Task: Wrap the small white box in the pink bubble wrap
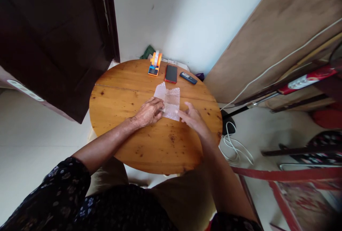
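Note:
A small piece of clear bubble wrap (173, 97) lies on the round wooden table (120, 106), its upper part creased into two raised flaps. My left hand (151, 111) is closed on the wrap's left edge with its fingers curled under. At the lower right corner, my right hand (191, 117) has its fingers apart; the index fingertip reaches the wrap's edge, and the thumb stands free. Whether anything lies inside the fold cannot be made out.
Along the table's far side stand an orange and blue tape dispenser (155, 64), a red-edged smartphone (171, 73) and a dark blue handset (188, 77). A white wall rises behind. On the floor at right lies a coiled white cable (232, 145), near a red frame (288, 175).

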A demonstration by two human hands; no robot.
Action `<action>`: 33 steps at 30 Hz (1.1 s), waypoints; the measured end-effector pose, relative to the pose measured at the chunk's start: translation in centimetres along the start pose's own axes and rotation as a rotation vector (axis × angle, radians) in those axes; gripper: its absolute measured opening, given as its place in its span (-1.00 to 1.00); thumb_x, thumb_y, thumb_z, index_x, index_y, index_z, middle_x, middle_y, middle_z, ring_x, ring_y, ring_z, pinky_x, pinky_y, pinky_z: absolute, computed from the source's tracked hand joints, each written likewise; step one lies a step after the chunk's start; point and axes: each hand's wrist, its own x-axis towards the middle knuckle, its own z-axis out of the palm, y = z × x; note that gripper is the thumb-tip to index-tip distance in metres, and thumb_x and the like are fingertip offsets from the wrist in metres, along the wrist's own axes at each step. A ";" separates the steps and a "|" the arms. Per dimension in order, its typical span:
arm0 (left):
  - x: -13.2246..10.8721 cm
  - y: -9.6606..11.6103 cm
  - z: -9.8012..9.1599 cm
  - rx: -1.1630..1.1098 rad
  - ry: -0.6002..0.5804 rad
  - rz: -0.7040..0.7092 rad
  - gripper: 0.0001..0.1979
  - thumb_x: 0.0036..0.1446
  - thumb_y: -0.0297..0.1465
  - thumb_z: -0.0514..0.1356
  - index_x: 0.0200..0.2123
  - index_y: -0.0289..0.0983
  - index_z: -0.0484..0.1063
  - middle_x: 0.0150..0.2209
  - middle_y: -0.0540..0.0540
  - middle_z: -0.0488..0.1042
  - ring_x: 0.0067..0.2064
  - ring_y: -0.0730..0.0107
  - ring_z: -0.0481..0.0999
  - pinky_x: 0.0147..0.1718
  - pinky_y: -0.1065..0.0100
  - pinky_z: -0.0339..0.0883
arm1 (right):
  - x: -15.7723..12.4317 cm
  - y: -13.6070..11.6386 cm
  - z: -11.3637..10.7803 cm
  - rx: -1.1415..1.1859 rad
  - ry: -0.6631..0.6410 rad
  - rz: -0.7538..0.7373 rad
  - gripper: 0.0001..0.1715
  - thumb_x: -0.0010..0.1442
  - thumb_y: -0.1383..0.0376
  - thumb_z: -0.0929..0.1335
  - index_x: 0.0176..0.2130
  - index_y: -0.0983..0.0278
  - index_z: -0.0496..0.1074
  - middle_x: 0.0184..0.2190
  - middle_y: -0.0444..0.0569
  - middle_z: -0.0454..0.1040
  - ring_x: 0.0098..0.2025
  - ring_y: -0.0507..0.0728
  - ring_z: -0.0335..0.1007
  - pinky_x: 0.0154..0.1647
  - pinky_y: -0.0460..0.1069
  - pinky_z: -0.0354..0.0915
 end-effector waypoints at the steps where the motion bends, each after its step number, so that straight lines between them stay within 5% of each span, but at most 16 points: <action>1: 0.0 0.0 0.0 0.001 -0.004 0.000 -0.82 0.11 -0.51 0.17 -0.19 -0.30 0.47 0.05 -0.32 0.52 0.11 0.01 0.47 0.10 0.03 0.39 | 0.0 -0.4 0.5 0.005 0.015 0.005 -0.04 0.09 -0.09 0.44 0.28 0.35 0.23 -0.43 -0.09 0.49 -0.39 0.17 0.45 -0.33 0.03 0.31; 9: 0.2 -0.1 0.0 -0.001 -0.014 -0.007 -0.82 0.11 -0.49 0.18 -0.19 -0.28 0.48 0.03 -0.26 0.53 0.10 0.05 0.47 0.11 0.05 0.38 | 0.1 -2.6 3.8 0.414 0.086 -0.055 -0.13 0.03 0.14 0.37 0.28 0.26 0.15 -0.50 -0.26 0.42 -0.52 0.04 0.25 -0.50 -0.07 0.17; 16: 0.4 -0.3 0.6 -0.025 0.012 0.035 -0.79 0.07 -0.53 0.18 -0.20 -0.29 0.49 -0.02 -0.25 0.55 0.05 0.06 0.48 0.08 0.07 0.40 | 0.3 -5.2 4.6 0.396 0.221 -0.176 -0.18 0.02 0.16 0.39 0.25 0.26 0.27 -0.58 -0.29 0.37 -0.55 0.03 0.24 -0.54 -0.09 0.15; 21: 0.5 -0.4 0.7 -0.096 0.021 0.000 -0.78 0.08 -0.53 0.19 -0.18 -0.25 0.47 -0.06 -0.20 0.57 0.04 0.12 0.50 0.06 0.10 0.43 | 0.6 -6.5 5.0 0.563 0.146 -0.058 -0.08 0.00 0.03 0.42 0.26 0.30 0.24 -0.56 -0.29 0.39 -0.65 -0.01 0.21 -0.63 -0.09 0.17; 25: 0.3 -0.2 0.7 -0.167 0.021 -0.126 -0.51 0.06 -0.50 0.22 0.11 -0.25 0.35 -0.01 -0.22 0.53 0.07 0.12 0.51 0.04 0.10 0.46 | 0.0 -6.6 4.6 0.639 0.078 -0.059 -0.14 0.10 -0.02 0.40 0.26 0.31 0.24 -0.45 -0.13 0.51 -0.61 0.02 0.32 -0.61 -0.07 0.23; 29: 0.3 -0.1 0.5 -0.220 0.011 -0.138 -0.25 0.03 -0.51 0.24 0.32 -0.23 0.17 0.06 -0.23 0.51 0.11 0.12 0.50 0.10 0.08 0.44 | -0.4 -6.0 4.4 0.604 -0.003 -0.133 -0.27 0.15 0.16 0.38 0.26 0.29 0.28 -0.21 0.02 0.59 -0.52 0.01 0.39 -0.53 -0.06 0.31; 33: 0.5 -0.1 0.4 -0.306 0.095 -0.225 -0.32 0.00 -0.53 0.25 0.24 -0.28 0.26 0.10 -0.26 0.49 0.12 0.12 0.49 0.12 0.08 0.42 | -0.2 -5.8 4.8 0.399 -0.006 -0.236 -0.21 0.07 0.34 0.39 0.29 0.22 0.30 -0.14 -0.03 0.58 -0.48 -0.01 0.37 -0.44 -0.06 0.36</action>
